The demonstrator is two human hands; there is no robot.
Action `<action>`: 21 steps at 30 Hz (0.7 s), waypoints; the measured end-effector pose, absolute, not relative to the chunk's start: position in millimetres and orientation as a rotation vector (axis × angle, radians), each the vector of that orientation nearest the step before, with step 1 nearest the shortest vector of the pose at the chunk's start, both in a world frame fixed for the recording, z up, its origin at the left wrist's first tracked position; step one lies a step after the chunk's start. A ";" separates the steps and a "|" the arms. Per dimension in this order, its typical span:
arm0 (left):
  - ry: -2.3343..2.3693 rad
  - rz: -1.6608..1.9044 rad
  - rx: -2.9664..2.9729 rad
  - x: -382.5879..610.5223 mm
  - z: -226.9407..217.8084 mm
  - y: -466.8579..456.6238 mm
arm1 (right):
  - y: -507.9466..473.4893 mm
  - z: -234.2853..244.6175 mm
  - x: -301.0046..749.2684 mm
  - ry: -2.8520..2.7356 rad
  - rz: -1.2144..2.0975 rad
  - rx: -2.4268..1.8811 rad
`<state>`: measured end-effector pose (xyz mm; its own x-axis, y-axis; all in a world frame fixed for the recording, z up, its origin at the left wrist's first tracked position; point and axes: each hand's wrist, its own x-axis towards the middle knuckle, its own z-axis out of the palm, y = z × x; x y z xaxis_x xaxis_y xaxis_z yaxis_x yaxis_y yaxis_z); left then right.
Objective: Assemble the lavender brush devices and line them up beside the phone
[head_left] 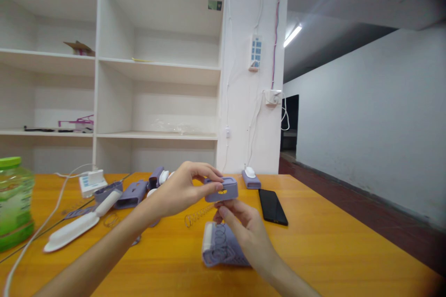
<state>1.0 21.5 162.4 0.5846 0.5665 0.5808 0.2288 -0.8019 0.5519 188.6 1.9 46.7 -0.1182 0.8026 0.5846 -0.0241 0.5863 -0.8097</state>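
My left hand [181,190] is closed around a small purple plastic housing [223,189], holding it above the orange table [313,241]. My right hand [244,227] is under the housing, its fingers pinched at the lower edge near a yellow spot. Below my right hand another purple part with a white roller [212,243] lies on the table, with a coiled wire spring on it. A second spring [198,216] lies just left of it.
Purple and white parts [132,192] lie at the left, with a long white piece [75,227]. A black phone [272,206] lies right of my hands. A green jar [14,199] stands at the far left, a power strip [91,181] behind. White shelves line the wall.
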 end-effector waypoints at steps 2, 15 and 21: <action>0.627 1.086 2.383 2.2 160.6 21.8 | 1.7 46.6 188.1 -1.526 0.811 -0.669; 0.625 1.056 2.363 6.8 153.6 25.1 | -0.6 46.9 187.4 -1.463 0.828 -0.661; 0.628 1.109 2.357 10.2 155.3 21.0 | 0.0 43.8 185.2 -1.424 0.861 -0.653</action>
